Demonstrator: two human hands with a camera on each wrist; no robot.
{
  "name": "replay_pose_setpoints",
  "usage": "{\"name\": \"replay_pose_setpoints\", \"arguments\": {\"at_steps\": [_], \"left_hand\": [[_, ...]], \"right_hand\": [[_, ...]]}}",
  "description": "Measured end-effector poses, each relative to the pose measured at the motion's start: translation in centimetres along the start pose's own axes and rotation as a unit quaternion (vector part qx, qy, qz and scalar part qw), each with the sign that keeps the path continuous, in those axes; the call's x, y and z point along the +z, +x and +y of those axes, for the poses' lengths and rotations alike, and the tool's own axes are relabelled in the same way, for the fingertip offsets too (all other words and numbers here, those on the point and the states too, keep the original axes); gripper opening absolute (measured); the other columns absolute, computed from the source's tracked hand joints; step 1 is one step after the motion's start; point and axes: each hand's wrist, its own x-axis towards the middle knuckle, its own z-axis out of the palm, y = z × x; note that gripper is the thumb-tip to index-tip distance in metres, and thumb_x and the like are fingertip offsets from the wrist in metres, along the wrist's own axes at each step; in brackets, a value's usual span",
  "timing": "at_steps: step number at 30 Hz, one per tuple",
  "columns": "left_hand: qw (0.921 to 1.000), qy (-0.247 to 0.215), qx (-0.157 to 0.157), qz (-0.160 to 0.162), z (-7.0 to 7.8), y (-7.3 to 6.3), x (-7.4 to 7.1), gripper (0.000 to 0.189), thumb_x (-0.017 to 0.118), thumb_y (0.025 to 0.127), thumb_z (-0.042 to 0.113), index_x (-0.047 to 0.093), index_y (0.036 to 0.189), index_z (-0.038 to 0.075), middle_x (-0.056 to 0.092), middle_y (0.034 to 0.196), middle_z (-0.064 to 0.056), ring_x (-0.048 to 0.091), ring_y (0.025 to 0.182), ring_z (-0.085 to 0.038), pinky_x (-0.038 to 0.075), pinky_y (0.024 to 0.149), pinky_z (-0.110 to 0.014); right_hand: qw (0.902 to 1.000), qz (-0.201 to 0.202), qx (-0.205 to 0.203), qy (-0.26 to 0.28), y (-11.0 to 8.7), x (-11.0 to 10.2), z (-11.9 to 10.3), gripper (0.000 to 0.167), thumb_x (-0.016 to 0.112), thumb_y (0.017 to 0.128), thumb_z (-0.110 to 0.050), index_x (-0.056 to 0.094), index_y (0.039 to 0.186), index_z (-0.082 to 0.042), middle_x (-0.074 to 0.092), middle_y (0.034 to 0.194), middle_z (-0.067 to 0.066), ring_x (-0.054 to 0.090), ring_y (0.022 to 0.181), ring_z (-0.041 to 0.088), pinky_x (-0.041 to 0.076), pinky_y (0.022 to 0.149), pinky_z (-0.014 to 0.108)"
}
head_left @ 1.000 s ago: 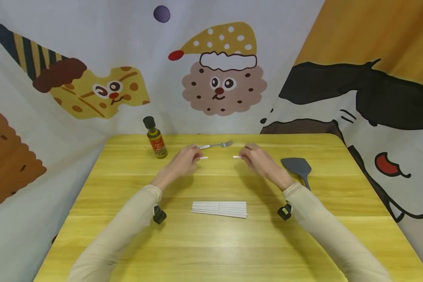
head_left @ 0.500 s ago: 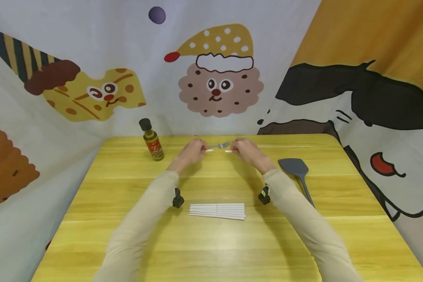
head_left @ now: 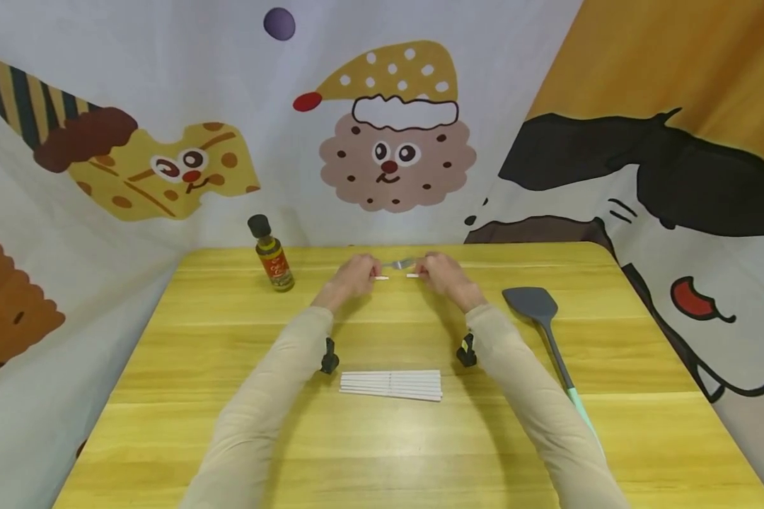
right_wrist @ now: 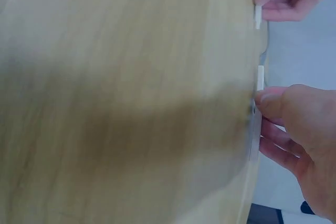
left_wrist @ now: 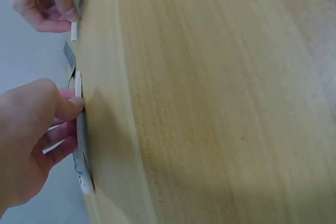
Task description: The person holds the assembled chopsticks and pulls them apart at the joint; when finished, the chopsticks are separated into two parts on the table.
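In the head view my left hand (head_left: 358, 273) pinches a slim white chopstick (left_wrist: 79, 83) between thumb and fingers, above the far part of the table. Facing it, my right hand (head_left: 441, 273) pinches another white chopstick (right_wrist: 261, 77). Their ends point toward each other with a gap between them; the fingers cover part of each stick. Just behind the hands lies a fork (head_left: 402, 264), its handle partly hidden by my left hand. Several white chopsticks (head_left: 390, 385) lie side by side on the table, nearer to me, between my forearms.
A bottle (head_left: 275, 263) with a dark cap and red label stands at the back left. On the right lies a grey spatula (head_left: 535, 304) with a mint handle, partly by my right sleeve. A printed cloth (head_left: 280, 155) hangs behind the wooden table (head_left: 197, 367).
Both hands have come closer together, still holding the chopsticks, and the gap between the stick ends has narrowed. More of the spatula's handle shows now. The row of chopsticks stays put.
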Motion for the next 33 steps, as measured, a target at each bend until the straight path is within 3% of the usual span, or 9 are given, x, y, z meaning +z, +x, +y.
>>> {"name": "replay_pose_setpoints", "arguments": {"at_steps": [11,17,21,27,33], "left_hand": [[0.9990,0.044,0.000,0.007,0.3,-0.5,0.1,0.020,0.060,0.090,-0.005,0.068,0.103,0.009,0.063,0.104,-0.005,0.058,0.096,-0.021,0.053,0.084,-0.034],[0.9935,0.090,0.042,0.055,1.3,-0.8,-0.4,0.026,0.061,0.093,-0.002,0.069,0.116,0.006,0.067,0.114,-0.008,0.065,0.108,-0.026,0.056,0.093,-0.036],[0.9930,0.083,0.047,0.070,1.8,-1.3,-1.4,0.029,0.064,0.090,-0.004,0.069,0.118,0.005,0.066,0.112,-0.010,0.065,0.104,-0.026,0.057,0.089,-0.036],[0.9931,0.068,0.063,0.071,1.9,-3.0,-2.9,0.023,0.063,0.091,-0.003,0.070,0.113,0.002,0.065,0.106,-0.011,0.066,0.098,-0.026,0.058,0.086,-0.034],[0.9923,0.069,0.080,0.065,2.3,-5.7,-3.6,0.016,0.064,0.095,0.002,0.071,0.109,0.003,0.067,0.101,-0.010,0.066,0.093,-0.024,0.058,0.079,-0.033]], "right_hand": [[1.0000,0.002,-0.003,-0.002,-0.2,0.3,0.1,0.008,0.068,0.094,-0.003,0.073,0.100,-0.005,0.068,0.097,0.012,0.066,0.090,0.028,0.059,0.079,0.040],[0.9998,0.017,0.001,0.007,-0.4,0.3,-0.1,0.008,0.069,0.093,-0.004,0.071,0.100,-0.003,0.068,0.100,0.013,0.065,0.093,0.029,0.059,0.082,0.039],[0.9995,0.028,0.000,0.013,-0.7,-0.6,-0.5,0.016,0.071,0.093,-0.006,0.070,0.108,0.001,0.067,0.108,0.015,0.065,0.101,0.032,0.059,0.088,0.042],[0.9991,0.038,-0.019,0.010,-1.7,-2.4,-1.9,0.020,0.073,0.092,-0.008,0.071,0.110,0.001,0.069,0.108,0.015,0.067,0.102,0.031,0.058,0.087,0.042],[0.9964,0.048,-0.041,0.057,-4.1,-3.8,-3.9,0.018,0.074,0.091,-0.007,0.071,0.108,0.001,0.069,0.105,0.015,0.066,0.098,0.030,0.058,0.086,0.042]]}}
